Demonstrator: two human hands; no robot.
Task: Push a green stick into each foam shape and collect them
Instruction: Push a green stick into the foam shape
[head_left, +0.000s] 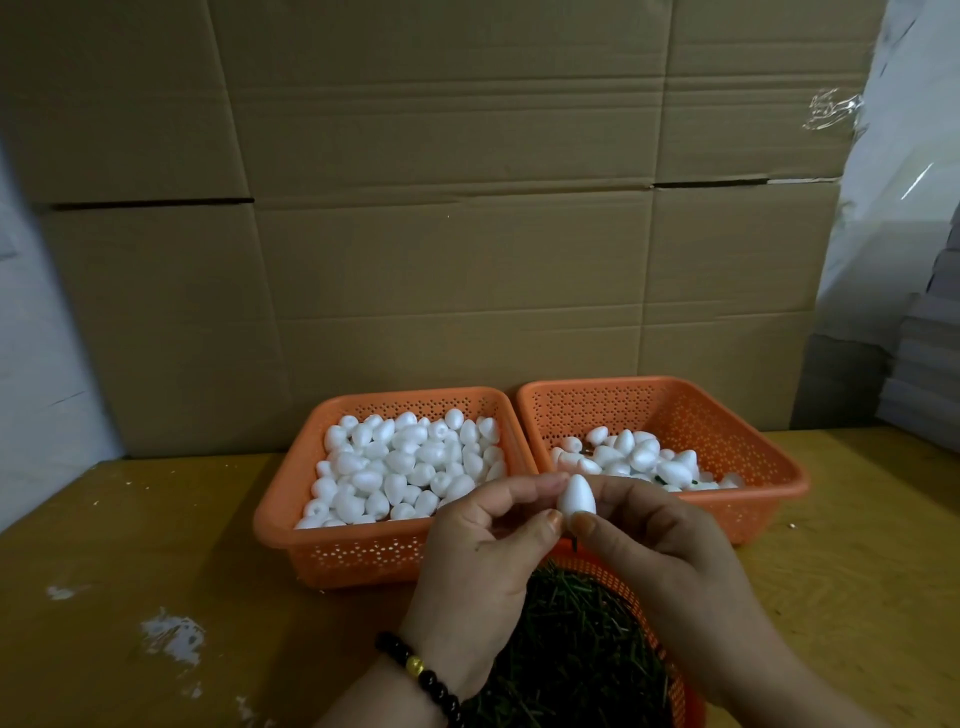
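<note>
Both hands pinching one foam shape (575, 496), left hand (480, 561), right hand (662, 566), just above the basket of green sticks (571, 649), stick end showing beneath the foam

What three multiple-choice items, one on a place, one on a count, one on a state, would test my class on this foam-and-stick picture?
1. Where is the basket of green sticks?
A. nearest the person, under the hands
B. behind the two trays
C. on the cardboard

2. How many orange trays hold foam shapes?
A. one
B. two
C. four

3. How full is the left tray against the right tray?
A. emptier
B. equal
C. fuller

Answers:
1 A: the sticks lie below the left hand and right hand, which pinch one foam shape.
2 B: two trays stand side by side.
3 C: foam covers the left tray's floor, only part of the right's.
</note>
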